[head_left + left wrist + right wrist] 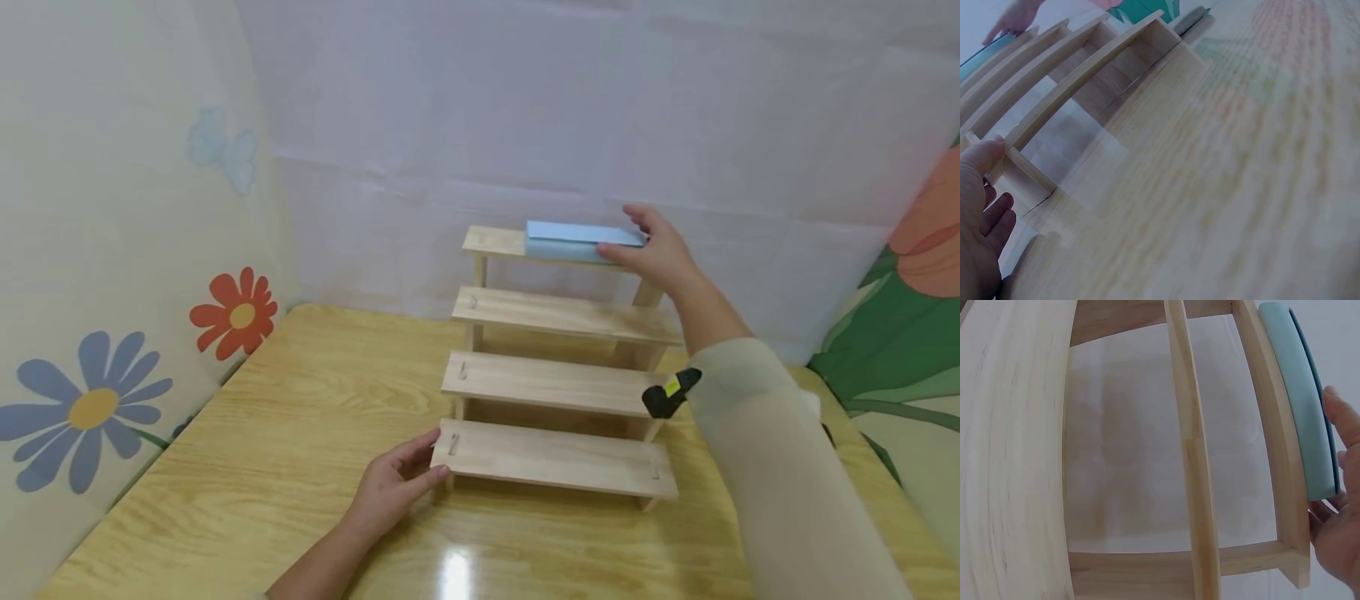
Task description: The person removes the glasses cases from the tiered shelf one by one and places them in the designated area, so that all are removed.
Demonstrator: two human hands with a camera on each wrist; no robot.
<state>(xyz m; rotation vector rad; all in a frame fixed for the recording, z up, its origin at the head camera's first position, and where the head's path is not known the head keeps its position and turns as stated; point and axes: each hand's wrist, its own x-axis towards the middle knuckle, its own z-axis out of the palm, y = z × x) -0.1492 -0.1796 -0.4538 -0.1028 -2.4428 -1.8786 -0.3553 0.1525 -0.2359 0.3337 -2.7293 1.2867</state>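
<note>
A four-step wooden display stand (555, 454) stands on the table. On its top step lies a long light blue case (564, 247) with a flat lid; in the right wrist view the case (1297, 406) has a rounded side. My right hand (663, 254) holds the case's right end, thumb at the front and fingers spread behind. Low at the left, my left hand (390, 487) grips the left end of the bottom step, thumb at its front corner. In the left wrist view the other fingers of this hand (979, 219) curl loosely beside the step's support.
The wood-grain table (300, 400) reaches back to a white cloth backdrop (420, 108). Flower-printed walls (90, 250) flank it on both sides. A black device with a yellow label (671, 392) sits at my right sleeve (772, 450), overlapping the stand's right side.
</note>
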